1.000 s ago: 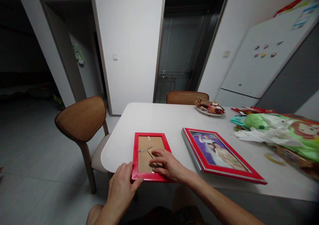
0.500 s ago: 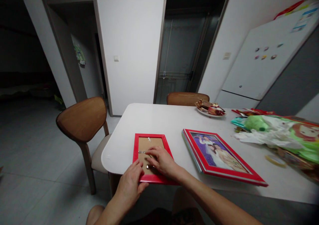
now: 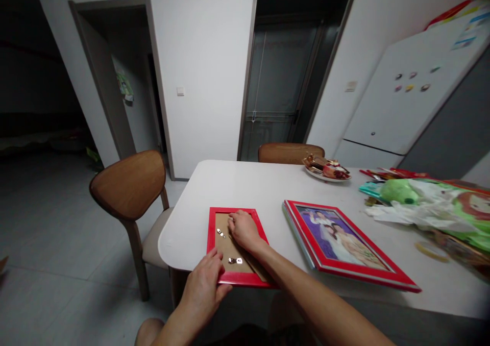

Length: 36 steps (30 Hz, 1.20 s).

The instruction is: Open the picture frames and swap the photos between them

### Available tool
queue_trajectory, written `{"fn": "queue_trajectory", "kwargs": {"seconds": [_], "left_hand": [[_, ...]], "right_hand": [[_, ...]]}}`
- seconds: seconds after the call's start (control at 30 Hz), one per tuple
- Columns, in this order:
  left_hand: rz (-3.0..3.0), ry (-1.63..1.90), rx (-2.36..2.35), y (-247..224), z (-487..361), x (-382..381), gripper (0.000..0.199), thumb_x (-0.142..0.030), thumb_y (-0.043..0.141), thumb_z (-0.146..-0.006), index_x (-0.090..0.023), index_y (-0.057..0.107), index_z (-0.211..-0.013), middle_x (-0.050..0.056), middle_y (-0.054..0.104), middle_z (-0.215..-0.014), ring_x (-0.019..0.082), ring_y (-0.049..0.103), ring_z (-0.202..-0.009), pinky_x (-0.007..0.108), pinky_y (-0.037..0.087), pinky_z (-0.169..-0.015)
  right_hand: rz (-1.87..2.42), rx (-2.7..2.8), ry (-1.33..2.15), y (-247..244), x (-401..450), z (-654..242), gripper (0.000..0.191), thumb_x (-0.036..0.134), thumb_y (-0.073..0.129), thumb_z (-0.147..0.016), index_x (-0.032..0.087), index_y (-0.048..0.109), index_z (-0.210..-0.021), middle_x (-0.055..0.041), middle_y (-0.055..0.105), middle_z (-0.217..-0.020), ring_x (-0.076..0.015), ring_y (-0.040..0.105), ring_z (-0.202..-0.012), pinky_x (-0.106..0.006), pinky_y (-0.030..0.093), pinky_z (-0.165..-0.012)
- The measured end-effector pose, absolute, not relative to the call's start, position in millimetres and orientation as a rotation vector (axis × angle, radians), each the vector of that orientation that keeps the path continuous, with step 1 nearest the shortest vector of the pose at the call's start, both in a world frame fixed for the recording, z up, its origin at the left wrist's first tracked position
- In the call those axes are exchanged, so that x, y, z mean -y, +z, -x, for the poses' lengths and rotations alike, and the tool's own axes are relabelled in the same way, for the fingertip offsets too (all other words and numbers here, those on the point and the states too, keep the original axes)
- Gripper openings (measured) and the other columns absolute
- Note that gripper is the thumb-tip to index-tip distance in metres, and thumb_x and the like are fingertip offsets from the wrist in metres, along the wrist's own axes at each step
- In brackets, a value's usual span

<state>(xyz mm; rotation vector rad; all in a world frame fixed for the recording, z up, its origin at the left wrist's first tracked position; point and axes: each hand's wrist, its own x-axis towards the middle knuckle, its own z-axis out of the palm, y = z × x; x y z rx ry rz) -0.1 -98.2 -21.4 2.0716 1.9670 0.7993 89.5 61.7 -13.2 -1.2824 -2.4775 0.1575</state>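
Observation:
A red picture frame [image 3: 212,228] lies face down at the table's front edge, its brown backing board [image 3: 225,246] facing up. Small metal fittings show on the board, one tilted on the left [image 3: 221,232] and one near the bottom [image 3: 235,260]. My left hand [image 3: 204,277] grips the frame's lower left corner, fingers on top and thumb at the front edge. Over the board's upper right part, my right hand [image 3: 245,230] has its fingers curled down; whatever lies under them is hidden. Below that wrist, a slanting board edge shows.
To the right, red-bordered framed photos [image 3: 344,239] lie stacked on the white table [image 3: 229,180]. Farther off are a plate [image 3: 329,177], a tape roll [image 3: 432,251] and a green-and-white plastic bag [image 3: 436,203]. Wooden chairs [image 3: 132,182] stand at the left and back.
My right hand has moved up the board toward the frame's far end, uncovering the lower fitting. The left fitting now sits tilted. My left hand stays at the corner.

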Motion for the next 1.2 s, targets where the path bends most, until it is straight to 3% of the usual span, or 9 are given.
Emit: {"fn": "queue_trajectory", "kwargs": {"seconds": [0.1,0.3,0.5,0.63,0.73,1.03,1.2], "left_hand": [[-2.075,0.839,-1.947,-23,1,98,0.031,-0.016,0.061,-0.064,-0.016,0.056,-0.094,0.012,0.051,-0.116,0.023,0.041,-0.113,0.041,0.036,-0.092],[-2.062,0.834,-1.946,-22,1,97,0.030,-0.015,0.061,-0.063,-0.017,0.056,-0.093,0.012,0.051,-0.116,0.024,0.042,-0.113,0.041,0.037,-0.092],[-2.047,0.863,-1.925,-21,3,97,0.029,-0.014,0.061,-0.063,-0.016,0.057,-0.092,0.013,0.051,-0.117,0.024,0.041,-0.113,0.040,0.036,-0.093],[-2.026,0.876,-1.903,-21,3,95,0.033,-0.014,0.061,-0.063,-0.015,0.055,-0.095,0.013,0.051,-0.116,0.023,0.040,-0.114,0.040,0.035,-0.093],[-2.007,0.900,-1.899,-20,2,95,0.037,-0.013,0.061,-0.063,-0.014,0.053,-0.100,0.014,0.052,-0.115,0.022,0.040,-0.114,0.039,0.035,-0.093],[-2.001,0.911,-1.896,-18,3,94,0.037,-0.012,0.062,-0.060,-0.016,0.055,-0.096,0.012,0.055,-0.111,0.023,0.041,-0.113,0.039,0.035,-0.093],[-2.014,0.911,-1.884,-18,2,93,0.032,-0.014,0.062,-0.062,-0.018,0.056,-0.093,0.011,0.054,-0.113,0.023,0.040,-0.114,0.040,0.035,-0.093]], "right_hand": [[1.380,2.452,0.153,-15,-74,-95,0.031,0.025,0.034,-0.081,0.015,0.061,-0.093,-0.0125,0.055,-0.092,-0.0211,0.046,-0.089,-0.030,0.032,-0.075],[1.391,2.451,0.201,-15,-77,-90,0.030,0.027,0.037,-0.080,0.026,0.059,-0.101,-0.0088,0.053,-0.095,-0.0213,0.044,-0.091,-0.032,0.032,-0.075],[1.299,2.494,0.251,-4,-75,-120,0.039,0.019,0.043,-0.074,0.022,0.051,-0.111,-0.0064,0.054,-0.101,-0.0174,0.046,-0.092,-0.028,0.033,-0.077],[1.243,2.616,0.283,-2,-69,-157,0.032,0.015,0.053,-0.062,0.020,0.062,-0.092,-0.0052,0.055,-0.100,-0.0183,0.046,-0.090,-0.026,0.034,-0.077],[1.173,2.647,0.232,-4,-64,-167,0.026,0.012,0.049,-0.064,0.018,0.065,-0.084,-0.0060,0.056,-0.094,-0.0173,0.046,-0.088,-0.025,0.033,-0.077],[1.251,2.539,0.119,-8,-63,-159,0.025,0.018,0.039,-0.077,0.016,0.064,-0.081,-0.0098,0.056,-0.083,-0.0183,0.046,-0.083,-0.026,0.033,-0.074],[1.254,2.568,0.149,-8,-66,-161,0.017,0.013,0.048,-0.069,0.016,0.064,-0.073,-0.0077,0.055,-0.080,-0.0165,0.047,-0.079,-0.023,0.034,-0.071]]}}
